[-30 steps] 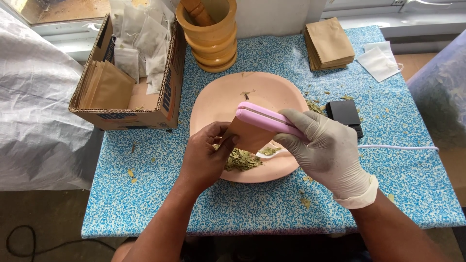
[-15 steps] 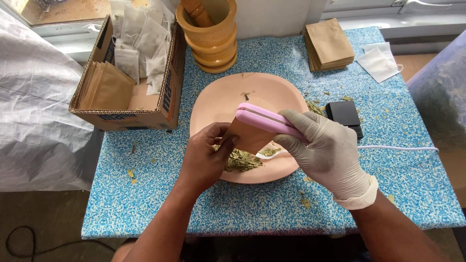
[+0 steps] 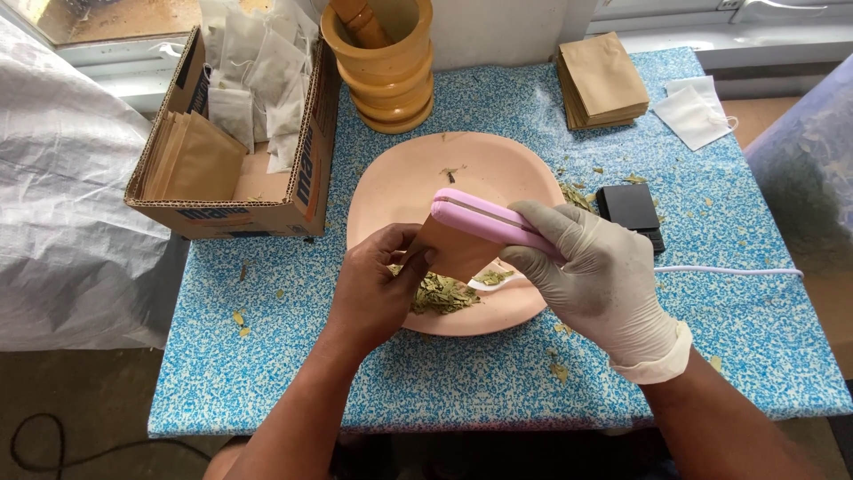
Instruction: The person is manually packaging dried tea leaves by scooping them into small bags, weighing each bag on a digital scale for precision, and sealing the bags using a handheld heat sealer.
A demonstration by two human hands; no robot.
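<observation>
The bare left hand [image 3: 378,284] is closed on the lower edge of a small brown paper pouch [image 3: 453,252], pinching it between thumb and fingers. The right hand [image 3: 595,271], in a pale glove, is wrapped tight around a pink heat sealer [image 3: 484,219], whose 2 arms are clamped shut along the pouch's top edge. Pouch and sealer sit just above the near half of a pink plate [image 3: 400,182], which lies in the middle of the bench [image 3: 267,356] under a speckled blue cloth.

On the plate, below the pouch, lies a small heap of dried green leaves [image 3: 442,293], with a white spoon [image 3: 487,283] beside it. A thin white cord [image 3: 729,271] runs from the gloved hand away to the right of the plate. Just right of the plate sits a small black scale [image 3: 633,209]. Behind the plate stands a wooden mortar [image 3: 382,67] with a pestle in it. To the plate's left is a cardboard box [image 3: 240,209] holding brown pouches and white filter bags. Far right behind the plate, a stack of brown pouches [image 3: 604,80] rests near 2 white bags [image 3: 697,111]. Leaf crumbs are scattered over the cloth around the plate.
</observation>
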